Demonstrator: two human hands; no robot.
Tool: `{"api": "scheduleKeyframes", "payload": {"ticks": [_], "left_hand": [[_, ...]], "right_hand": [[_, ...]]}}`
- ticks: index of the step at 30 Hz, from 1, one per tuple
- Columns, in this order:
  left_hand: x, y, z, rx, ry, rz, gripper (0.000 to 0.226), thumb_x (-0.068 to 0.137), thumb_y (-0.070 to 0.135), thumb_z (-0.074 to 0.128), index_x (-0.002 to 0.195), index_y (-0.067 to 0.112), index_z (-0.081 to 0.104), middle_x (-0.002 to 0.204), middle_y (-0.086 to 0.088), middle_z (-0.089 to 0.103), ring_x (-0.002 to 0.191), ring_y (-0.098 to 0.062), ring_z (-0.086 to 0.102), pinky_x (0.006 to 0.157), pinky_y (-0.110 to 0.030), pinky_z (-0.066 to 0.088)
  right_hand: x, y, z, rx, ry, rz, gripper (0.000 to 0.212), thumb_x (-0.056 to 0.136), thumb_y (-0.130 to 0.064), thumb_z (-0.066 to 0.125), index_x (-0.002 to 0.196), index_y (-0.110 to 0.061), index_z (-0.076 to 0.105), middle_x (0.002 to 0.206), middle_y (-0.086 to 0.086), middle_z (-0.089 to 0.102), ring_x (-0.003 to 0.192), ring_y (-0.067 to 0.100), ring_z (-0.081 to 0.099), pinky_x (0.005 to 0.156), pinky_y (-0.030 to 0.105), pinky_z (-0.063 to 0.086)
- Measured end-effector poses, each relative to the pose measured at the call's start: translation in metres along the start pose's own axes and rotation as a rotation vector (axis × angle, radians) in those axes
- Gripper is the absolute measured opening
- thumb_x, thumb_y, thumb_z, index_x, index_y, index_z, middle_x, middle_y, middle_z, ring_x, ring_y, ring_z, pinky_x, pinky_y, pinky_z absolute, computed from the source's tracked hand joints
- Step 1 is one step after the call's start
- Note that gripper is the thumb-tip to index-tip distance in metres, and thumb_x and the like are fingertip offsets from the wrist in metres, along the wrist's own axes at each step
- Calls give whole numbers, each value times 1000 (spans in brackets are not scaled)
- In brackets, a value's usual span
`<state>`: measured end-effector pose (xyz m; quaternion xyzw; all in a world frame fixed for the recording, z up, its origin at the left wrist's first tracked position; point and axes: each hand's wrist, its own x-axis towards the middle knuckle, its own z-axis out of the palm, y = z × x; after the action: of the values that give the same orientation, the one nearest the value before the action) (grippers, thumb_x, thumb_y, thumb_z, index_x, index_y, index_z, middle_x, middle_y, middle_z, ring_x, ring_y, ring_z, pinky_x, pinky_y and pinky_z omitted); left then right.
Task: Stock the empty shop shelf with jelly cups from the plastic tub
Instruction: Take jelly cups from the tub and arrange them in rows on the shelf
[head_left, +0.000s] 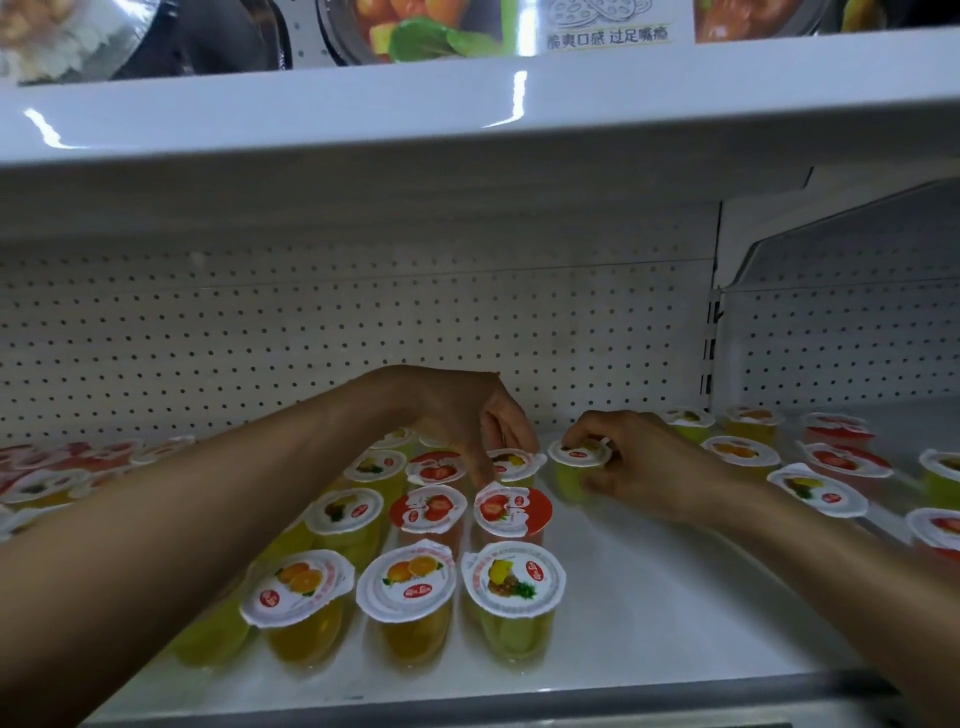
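glossy white shelf (649, 597), round clear plastic jelly cups (405, 577) w/ foil lids. r hand (644, 467) grips green cup (571, 475) at its 9 o'clock; l hand (467, 410) pinches pineapple cup (514, 462), 5 o'clock.

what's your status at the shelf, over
Left hand pinches pineapple cup in the middle block. Right hand grips green cup just right of it. Nothing in the way on the shelf.

White upper shelf board (467, 104) spanning the top, food packages printed with dishes (415, 31) standing along it, perforated white back panel (234, 338) behind, slotted metal upright (707, 343) towards the right edge.
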<state>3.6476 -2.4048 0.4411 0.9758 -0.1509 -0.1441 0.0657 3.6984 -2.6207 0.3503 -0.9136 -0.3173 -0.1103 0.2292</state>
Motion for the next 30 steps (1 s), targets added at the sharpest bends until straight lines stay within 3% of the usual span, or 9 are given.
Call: {"api": "scheduleKeyframes", "payload": {"ticks": [3, 5, 7, 9, 11, 15, 18, 25, 30], "left_hand": [[-3, -3, -5, -27, -14, 22, 67, 77, 11, 80, 137, 23, 54, 130, 11, 60, 123, -8, 54, 97, -19, 47], [-8, -14, -10, -37, 77, 31, 66, 80, 13, 79, 137, 32, 51, 128, 20, 55, 120, 3, 48, 93, -10, 39], [-12, -33, -13, -41, 238, 13, 53, 85, 17, 74, 133, 33, 56, 132, 18, 57, 117, 4, 50, 99, -16, 38], [-18, -46, -8, -42, 324, -27, 41, 89, 21, 70, 128, 29, 61, 131, 12, 61, 116, -1, 54, 95, -17, 39], [-16, -55, 2, -28, 328, -91, 36, 91, 29, 67, 127, 28, 63, 128, 9, 64, 116, -6, 57, 95, -19, 40], [-4, -60, 17, 61, 388, -138, 31, 92, 36, 63, 123, 33, 65, 125, 12, 65, 116, -10, 58, 109, -38, 38], [4, -63, 19, 61, 406, -156, 30, 90, 39, 66, 119, 35, 67, 121, 13, 67, 111, -8, 61, 107, -39, 39], [11, -66, 18, 2, 398, -144, 31, 83, 29, 75, 114, 26, 71, 114, 9, 71, 108, -11, 63, 105, -41, 42], [10, -61, 22, 13, 413, -142, 30, 86, 33, 71, 116, 30, 70, 120, 11, 68, 110, -11, 61, 106, -43, 41]], "right_hand": [[5, -1, 4, 13, -4, -9, 30, 81, -25, 72, 107, -34, 61, 113, -12, 63, 98, 7, 58, 83, 25, 50], [11, -3, 6, 18, 1, -12, 31, 81, -22, 71, 109, -32, 62, 116, -9, 62, 101, 8, 57, 84, 24, 49], [20, -6, 8, 63, -9, -2, 31, 81, -18, 73, 110, -28, 66, 117, -8, 63, 103, 9, 58, 89, 28, 50], [33, -10, 11, 124, -22, 10, 30, 79, -19, 77, 107, -27, 69, 114, -7, 65, 101, 10, 61, 92, 33, 52], [47, -15, 16, 166, -28, 26, 28, 77, -20, 79, 103, -28, 72, 110, -6, 68, 99, 11, 63, 93, 35, 52], [63, -23, 19, 237, -67, 12, 25, 77, -20, 80, 100, -26, 74, 103, -8, 71, 96, 8, 66, 93, 33, 54], [66, -27, 18, 276, -100, -26, 25, 76, -19, 80, 99, -25, 76, 98, -10, 72, 93, 5, 66, 91, 30, 54], [66, -27, 20, 282, -104, -70, 30, 81, -12, 76, 110, -15, 73, 108, -2, 72, 97, 6, 66, 91, 22, 53], [59, -24, 13, 214, -196, -35, 43, 84, -12, 72, 124, -25, 66, 126, -3, 64, 113, 11, 60, 97, 27, 50]]}}
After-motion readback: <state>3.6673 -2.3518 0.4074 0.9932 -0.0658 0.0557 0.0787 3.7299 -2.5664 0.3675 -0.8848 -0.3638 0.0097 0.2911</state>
